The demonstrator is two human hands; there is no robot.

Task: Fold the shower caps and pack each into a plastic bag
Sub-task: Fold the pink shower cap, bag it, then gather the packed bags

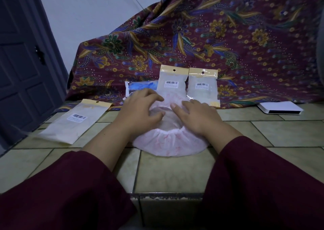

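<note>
Near edge: dark red sleeves come in low over a tiled floor

Cap, pink, thin, gathered elastic rim, lies on the tiles dead centre, spread wide, its near edge bulging toward the viewer. Not yet folded, by the look of it

Left hand rests on the cap's left side, fingers bent, tips pressing into the film; whether that grip pinches a fold or only presses I cannot tell. Right hand lies on the right side, fingers straighter, flat on the film; grip released, pressing only. Fingertips of the two nearly meet over the cap's far middle

Doing the step well, as I judge it: press the air out first, the crown looks puffed. Bring the rim edges together so the elastic stacks, then fold to a strip narrower than the bag mouth. Keep one palm down as anchor; film this light will likely spring back

Left, well apart: bag lying flat, barcode up, seemingly the next to fill

Far: two packs standing against a patterned cloth, a blue pack just beside them on the left. White box far right
</note>
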